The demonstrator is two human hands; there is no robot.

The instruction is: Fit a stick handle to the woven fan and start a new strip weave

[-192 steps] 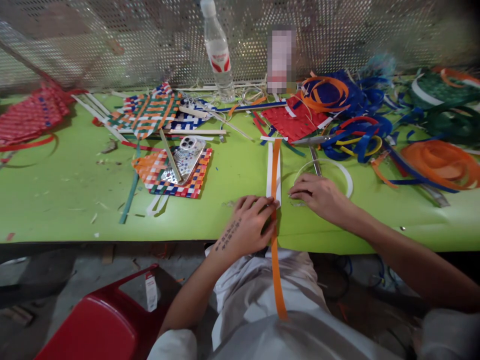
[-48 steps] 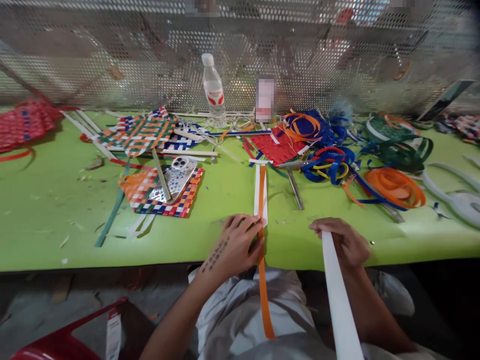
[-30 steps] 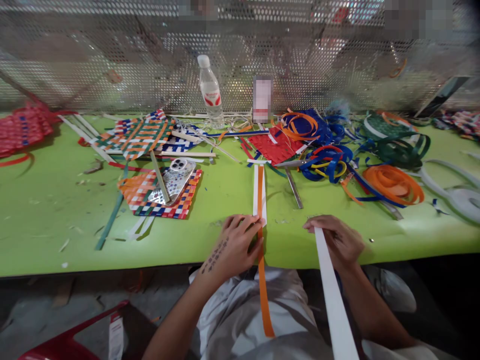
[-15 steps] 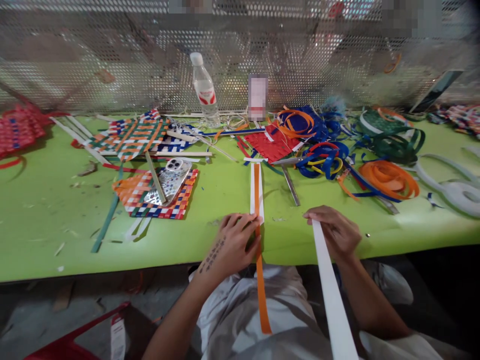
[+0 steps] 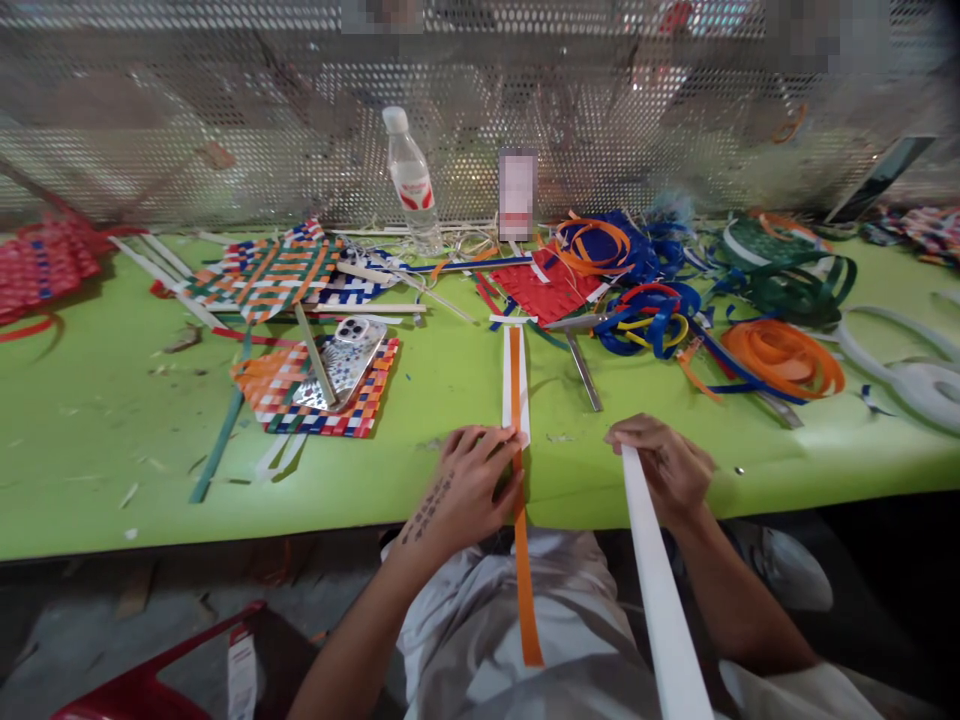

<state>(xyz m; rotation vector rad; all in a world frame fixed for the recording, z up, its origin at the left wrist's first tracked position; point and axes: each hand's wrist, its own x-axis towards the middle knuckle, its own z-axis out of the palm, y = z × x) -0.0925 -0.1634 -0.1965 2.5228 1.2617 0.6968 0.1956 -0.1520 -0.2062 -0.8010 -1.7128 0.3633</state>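
Note:
A long orange strip (image 5: 527,580) lies over a white strip (image 5: 523,380) on the table and hangs over the front edge onto my lap. My left hand (image 5: 480,475) presses its fingertips on both strips near that edge, with the thumb close beside the orange one. To the right, my right hand (image 5: 664,465) is closed in a pinch on the end of another white strip (image 5: 660,590), which runs down towards me out of view. At the far end of the flat strips lies a short white crosspiece (image 5: 513,320).
Woven pieces and a phone (image 5: 343,365) lie to the left. A bottle (image 5: 412,185) stands before the perforated metal screen (image 5: 247,130). Scissors (image 5: 583,370), a red woven piece (image 5: 547,285), an orange coil (image 5: 780,360) and a white roll (image 5: 930,385) are at right.
My right hand has shifted slightly left with the white strip. The left hand keeps its place on the strips, and the view has moved a little.

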